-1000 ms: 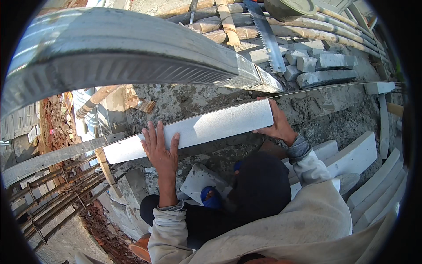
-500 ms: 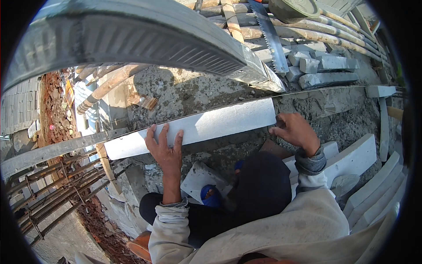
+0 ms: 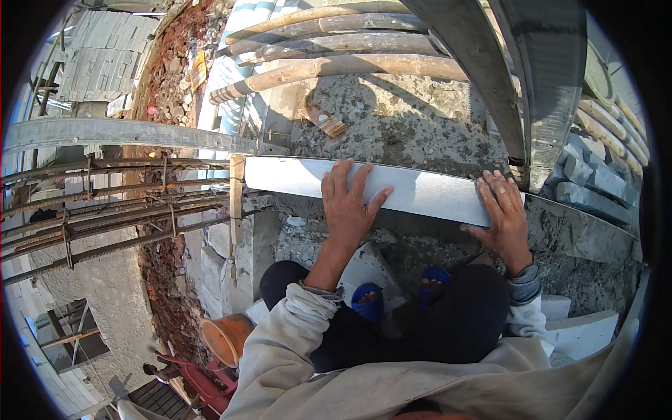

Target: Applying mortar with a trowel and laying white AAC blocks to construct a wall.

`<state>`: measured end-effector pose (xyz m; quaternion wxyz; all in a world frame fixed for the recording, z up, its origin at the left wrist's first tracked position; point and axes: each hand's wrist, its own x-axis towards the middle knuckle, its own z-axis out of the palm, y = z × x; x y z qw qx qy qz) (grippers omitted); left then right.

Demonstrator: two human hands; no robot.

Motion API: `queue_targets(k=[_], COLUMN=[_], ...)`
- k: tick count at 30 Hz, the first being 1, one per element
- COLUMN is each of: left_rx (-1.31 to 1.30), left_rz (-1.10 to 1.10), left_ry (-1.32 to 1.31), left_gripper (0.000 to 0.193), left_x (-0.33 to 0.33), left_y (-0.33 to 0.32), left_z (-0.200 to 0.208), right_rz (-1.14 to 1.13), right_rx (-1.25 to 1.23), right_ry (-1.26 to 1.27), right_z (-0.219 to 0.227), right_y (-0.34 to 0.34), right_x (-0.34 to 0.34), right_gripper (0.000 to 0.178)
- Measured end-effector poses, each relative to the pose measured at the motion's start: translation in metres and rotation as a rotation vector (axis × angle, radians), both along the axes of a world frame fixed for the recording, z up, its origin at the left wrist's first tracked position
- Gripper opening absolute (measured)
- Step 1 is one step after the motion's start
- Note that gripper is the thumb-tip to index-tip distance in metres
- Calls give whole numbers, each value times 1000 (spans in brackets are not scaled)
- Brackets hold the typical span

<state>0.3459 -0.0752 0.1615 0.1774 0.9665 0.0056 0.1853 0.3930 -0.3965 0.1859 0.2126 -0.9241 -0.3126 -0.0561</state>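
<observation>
A long white lightweight block (image 3: 430, 192) lies across the rough mortar bed in front of me. My left hand (image 3: 350, 210) rests on it left of its middle, fingers spread over the top face. Near the right end, my right hand (image 3: 505, 222) lies with extended fingers on the block, the thumb at its near edge. The block's left end meets a narrow upright wooden strip (image 3: 236, 196). Along the far edge runs a thin taut string, which continues to the right past the block (image 3: 584, 213).
Tied steel reinforcing bars (image 3: 119, 217) and a grey metal bar (image 3: 126, 133) extend leftward. Metal uprights (image 3: 549, 91) stand beyond the block's right end. Bamboo poles (image 3: 350, 68) lie at the back, grey blocks (image 3: 595, 203) at right, white blocks (image 3: 581, 334) lower right. An orange bucket (image 3: 229, 339) sits lower left.
My right hand has gone from beside the block's right end, fingers curled, to lying on top of it. The left hand stays on the block. My view has turned toward the left.
</observation>
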Motion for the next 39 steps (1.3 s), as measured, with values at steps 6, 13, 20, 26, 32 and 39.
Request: queue_targets(k=[6,13,20,26,32,39], left_rx=[-11,-41,-52,10,-72,-4], left_rz=[34,28,34,45,-413,-366], left_ry=[1,-16,-27,10,110,41], left_gripper=[54,55,55,59,57,55], left_x=[-4,-3,-3,-3,-9,-9], left_y=[10,8,8,-8,-81,-90], left_z=[-3,-2,-3,0,8,-1], right_rz=[15,13,-134,-241,-287,-212], right_rx=[6,49,840,844,1064,1423], right_ry=[-23,86,352,502,552,547], right_z=[-9,7,1,-5,-8,1], right_y=[8,6,6,4,0,-13], right_x=[3,6,7,5,9,9], right_gripper=[94,77,26,32,36,45])
